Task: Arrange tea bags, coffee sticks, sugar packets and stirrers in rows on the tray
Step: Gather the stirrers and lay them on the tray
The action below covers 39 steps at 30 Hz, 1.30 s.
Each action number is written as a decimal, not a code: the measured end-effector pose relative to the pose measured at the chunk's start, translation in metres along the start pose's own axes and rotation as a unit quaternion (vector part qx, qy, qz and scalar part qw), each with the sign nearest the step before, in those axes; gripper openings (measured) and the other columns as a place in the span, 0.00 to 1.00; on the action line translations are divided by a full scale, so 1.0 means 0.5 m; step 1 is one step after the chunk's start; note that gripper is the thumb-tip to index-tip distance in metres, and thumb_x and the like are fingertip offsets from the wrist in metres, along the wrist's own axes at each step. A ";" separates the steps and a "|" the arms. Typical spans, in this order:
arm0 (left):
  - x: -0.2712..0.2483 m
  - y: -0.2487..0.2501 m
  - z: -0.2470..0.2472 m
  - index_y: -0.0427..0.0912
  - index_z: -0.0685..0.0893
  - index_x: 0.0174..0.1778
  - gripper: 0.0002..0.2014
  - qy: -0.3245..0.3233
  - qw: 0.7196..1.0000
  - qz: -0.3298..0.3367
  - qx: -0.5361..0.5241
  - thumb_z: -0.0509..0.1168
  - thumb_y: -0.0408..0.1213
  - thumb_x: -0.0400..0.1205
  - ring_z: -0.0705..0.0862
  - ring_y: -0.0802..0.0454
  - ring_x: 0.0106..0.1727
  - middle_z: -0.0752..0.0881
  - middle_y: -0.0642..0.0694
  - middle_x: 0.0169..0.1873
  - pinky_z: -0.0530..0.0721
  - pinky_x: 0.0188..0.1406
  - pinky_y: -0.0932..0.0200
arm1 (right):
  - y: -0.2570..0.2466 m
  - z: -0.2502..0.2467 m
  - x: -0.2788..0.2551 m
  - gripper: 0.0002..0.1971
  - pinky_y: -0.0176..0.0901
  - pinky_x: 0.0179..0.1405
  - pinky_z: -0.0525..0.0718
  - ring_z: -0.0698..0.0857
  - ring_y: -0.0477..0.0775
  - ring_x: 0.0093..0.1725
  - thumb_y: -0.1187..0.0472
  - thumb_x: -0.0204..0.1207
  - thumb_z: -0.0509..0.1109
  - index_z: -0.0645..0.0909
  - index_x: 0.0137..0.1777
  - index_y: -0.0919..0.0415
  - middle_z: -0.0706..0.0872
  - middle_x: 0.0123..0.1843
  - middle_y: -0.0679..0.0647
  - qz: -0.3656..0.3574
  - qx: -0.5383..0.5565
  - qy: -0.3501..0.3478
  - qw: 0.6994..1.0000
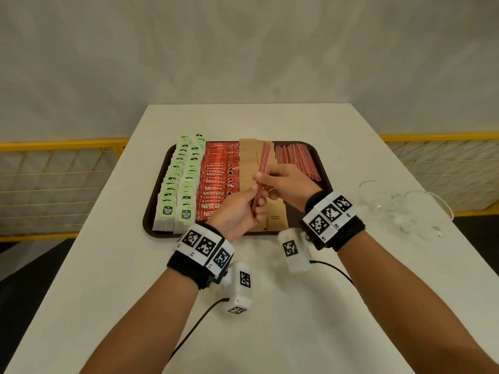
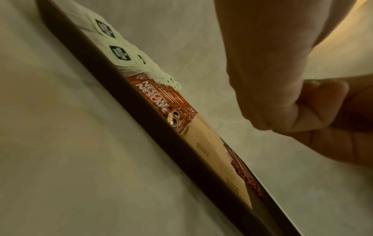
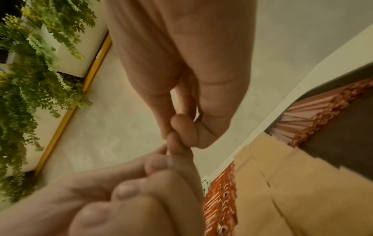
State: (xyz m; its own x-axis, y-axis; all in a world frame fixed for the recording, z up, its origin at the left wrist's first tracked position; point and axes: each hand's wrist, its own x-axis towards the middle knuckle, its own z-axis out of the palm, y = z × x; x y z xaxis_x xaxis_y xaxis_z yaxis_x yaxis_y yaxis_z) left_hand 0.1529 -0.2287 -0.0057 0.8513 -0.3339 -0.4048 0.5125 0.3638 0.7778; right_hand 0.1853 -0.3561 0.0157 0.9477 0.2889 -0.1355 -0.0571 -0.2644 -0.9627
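You're looking at pale green tea bags (image 1: 176,179) with dark logos, red coffee sticks (image 1: 216,182) lettered in white, plain tan sugar packets (image 1: 248,163) and red striped stirrers (image 1: 297,157), all showing against a dark brown tray (image 1: 151,211) that's sitting on a white desk (image 1: 270,306).
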 end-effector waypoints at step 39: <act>0.066 -0.098 0.137 0.39 0.80 0.69 0.17 -0.097 0.599 0.094 0.790 0.55 0.34 0.86 0.77 0.44 0.64 0.78 0.39 0.62 0.73 0.59 0.57 | 0.053 -0.172 0.222 0.07 0.43 0.32 0.83 0.84 0.58 0.37 0.62 0.71 0.73 0.80 0.35 0.64 0.83 0.35 0.57 0.126 -0.474 0.045 0.870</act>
State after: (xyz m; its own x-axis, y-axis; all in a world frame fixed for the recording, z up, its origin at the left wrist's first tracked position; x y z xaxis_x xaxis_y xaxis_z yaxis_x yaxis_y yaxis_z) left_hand 0.1480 -0.3173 -0.0243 0.7696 -0.5665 -0.2947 -0.4658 -0.8137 0.3476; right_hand 0.3161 -0.4103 -0.0047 0.9660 0.0497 -0.2539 -0.0225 -0.9616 -0.2737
